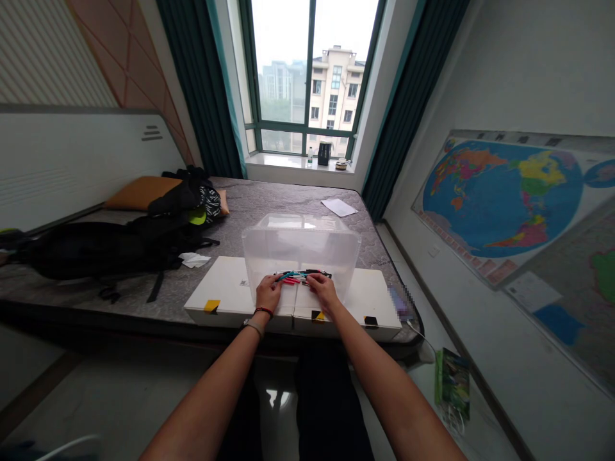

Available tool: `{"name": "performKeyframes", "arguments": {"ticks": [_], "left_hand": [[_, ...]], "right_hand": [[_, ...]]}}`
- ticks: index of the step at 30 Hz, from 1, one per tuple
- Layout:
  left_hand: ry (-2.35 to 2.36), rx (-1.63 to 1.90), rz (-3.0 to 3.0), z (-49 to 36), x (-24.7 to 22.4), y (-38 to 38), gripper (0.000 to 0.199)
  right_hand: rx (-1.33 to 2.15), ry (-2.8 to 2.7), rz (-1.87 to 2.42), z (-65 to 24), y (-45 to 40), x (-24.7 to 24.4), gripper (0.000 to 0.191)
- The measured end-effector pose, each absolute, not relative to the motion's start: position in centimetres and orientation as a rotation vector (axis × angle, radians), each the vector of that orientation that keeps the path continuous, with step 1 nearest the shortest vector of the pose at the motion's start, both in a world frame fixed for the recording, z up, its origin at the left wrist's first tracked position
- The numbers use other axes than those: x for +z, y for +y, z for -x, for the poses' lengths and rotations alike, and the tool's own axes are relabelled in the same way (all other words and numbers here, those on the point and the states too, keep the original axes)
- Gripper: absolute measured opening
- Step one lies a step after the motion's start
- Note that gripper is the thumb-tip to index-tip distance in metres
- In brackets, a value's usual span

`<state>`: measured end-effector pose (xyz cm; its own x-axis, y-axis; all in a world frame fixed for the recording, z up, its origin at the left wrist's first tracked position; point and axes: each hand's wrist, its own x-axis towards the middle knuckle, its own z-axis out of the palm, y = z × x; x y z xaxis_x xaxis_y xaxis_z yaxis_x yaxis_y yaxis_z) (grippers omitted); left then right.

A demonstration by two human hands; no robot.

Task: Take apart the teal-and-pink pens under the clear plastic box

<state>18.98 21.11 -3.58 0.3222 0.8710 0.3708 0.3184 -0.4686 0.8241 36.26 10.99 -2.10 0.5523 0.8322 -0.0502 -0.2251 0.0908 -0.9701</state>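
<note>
My left hand (268,294) and my right hand (324,291) are close together in front of me, fingers closed on a thin teal item (294,274) that stretches between them. It is too small to tell whether it is a cord or a slim stick. Just beneath it lie slim red pieces (291,281), with dark slender pieces near the right fingertips. Behind and around the hands is a clear plastic bin (302,246); whether the fingers are inside it I cannot make out. White boxes (218,288) with yellow and black corner marks support the bin.
The boxes rest on a grey mattress (288,195). A black bag (96,250) and an orange pillow (141,193) lie left. White paper (339,207) is at the far right, a blurred purple item (401,303) by the right edge. A green package (453,383) is on the floor.
</note>
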Motion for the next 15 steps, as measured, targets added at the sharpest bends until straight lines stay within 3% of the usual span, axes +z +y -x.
{"name": "performKeyframes", "arguments": {"ticks": [15], "left_hand": [[1.097, 1.108, -1.961, -19.11, -3.45, 20.97, 0.025]], "right_hand": [[0.866, -0.538, 1.209, -36.38, 10.87, -2.31, 0.035]]}}
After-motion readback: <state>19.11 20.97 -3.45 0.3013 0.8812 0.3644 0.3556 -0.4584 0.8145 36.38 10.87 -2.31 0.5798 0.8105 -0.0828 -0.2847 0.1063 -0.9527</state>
